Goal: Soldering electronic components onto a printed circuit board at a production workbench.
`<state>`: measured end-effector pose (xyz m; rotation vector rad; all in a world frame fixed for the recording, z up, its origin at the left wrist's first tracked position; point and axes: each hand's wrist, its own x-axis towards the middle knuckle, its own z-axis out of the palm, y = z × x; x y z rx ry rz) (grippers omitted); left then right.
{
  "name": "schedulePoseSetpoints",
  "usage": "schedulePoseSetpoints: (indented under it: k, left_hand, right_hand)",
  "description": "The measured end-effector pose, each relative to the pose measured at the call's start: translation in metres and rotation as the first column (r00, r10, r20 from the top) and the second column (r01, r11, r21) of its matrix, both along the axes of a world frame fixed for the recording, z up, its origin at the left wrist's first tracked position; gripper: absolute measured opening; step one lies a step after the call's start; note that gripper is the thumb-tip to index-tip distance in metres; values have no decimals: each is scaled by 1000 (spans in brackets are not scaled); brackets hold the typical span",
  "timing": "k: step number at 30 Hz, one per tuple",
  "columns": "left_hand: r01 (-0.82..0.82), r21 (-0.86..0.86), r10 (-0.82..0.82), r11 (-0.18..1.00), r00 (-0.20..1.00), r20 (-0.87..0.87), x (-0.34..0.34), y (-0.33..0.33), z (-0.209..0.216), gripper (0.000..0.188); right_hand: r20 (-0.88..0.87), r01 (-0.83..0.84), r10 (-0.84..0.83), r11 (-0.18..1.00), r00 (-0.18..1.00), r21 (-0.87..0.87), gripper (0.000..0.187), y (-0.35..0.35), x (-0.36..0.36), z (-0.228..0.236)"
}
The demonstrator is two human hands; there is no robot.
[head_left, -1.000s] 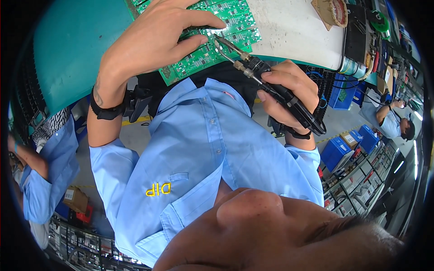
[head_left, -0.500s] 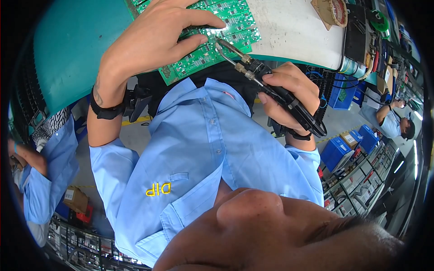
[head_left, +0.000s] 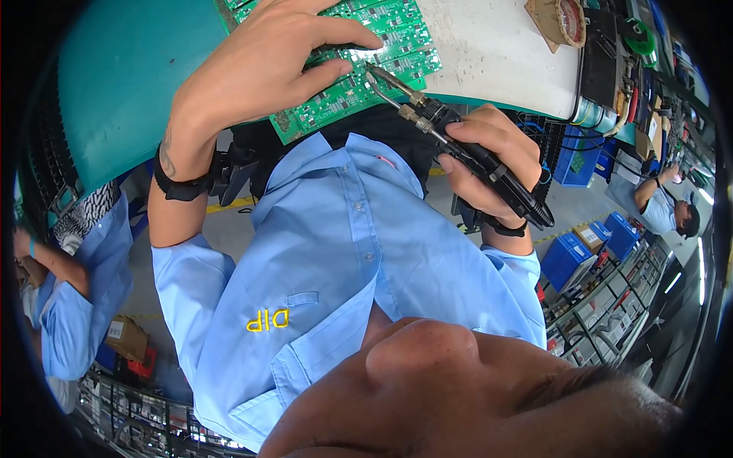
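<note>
A green circuit board panel (head_left: 328, 113), crowded with small components, lies at the top middle. My left hand (head_left: 259, 65) rests over it from the left, thumb and index finger spread apart on its surface. Its other fingers run out at the top edge. In my right hand (head_left: 496, 153) is a black soldering iron (head_left: 489, 164), gripped like a pen. A thin metal feed tube (head_left: 388, 95) runs alongside its tip. Both point up and left at the board, close to my left thumb and index finger; whether they touch it, I cannot tell.
A teal mat (head_left: 130, 84) and a whitish surface (head_left: 496, 53) cover the bench. At the right stand a round holder (head_left: 569, 23), a green spool (head_left: 640, 38) and cables. Blue bins (head_left: 569, 256) sit on the floor. Other people (head_left: 84, 290) are at the left and right.
The soldering iron and my right hand have shifted very slightly right and down. My left hand and the board stay nearly put. The person at the left has moved an arm.
</note>
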<state>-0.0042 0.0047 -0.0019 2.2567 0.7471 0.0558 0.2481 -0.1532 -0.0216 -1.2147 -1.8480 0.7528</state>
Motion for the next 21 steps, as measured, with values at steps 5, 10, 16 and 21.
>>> schedulePoseSetpoints:
  k: [5,10,16,21]
  left_hand:
    - [8,13,-8,1000,1000,4,-1,0,-1,35]
    - [3,19,-3,1000,1000,29,-2,0,-4,35]
    - [24,8,-24,1000,1000,-2,1,1,2,35]
    - [62,191,-191,980,577,794,14,11,-103,35]
  right_hand:
    - [2,-1,1,1000,1000,-11,36,1,-1,3]
    - [-20,-4,3,1000,1000,-29,35,-1,1,6]
    - [-33,66,-64,997,997,34,36,-9,17,4]
    - [-50,389,-386,916,921,99,42,-2,61,-21]
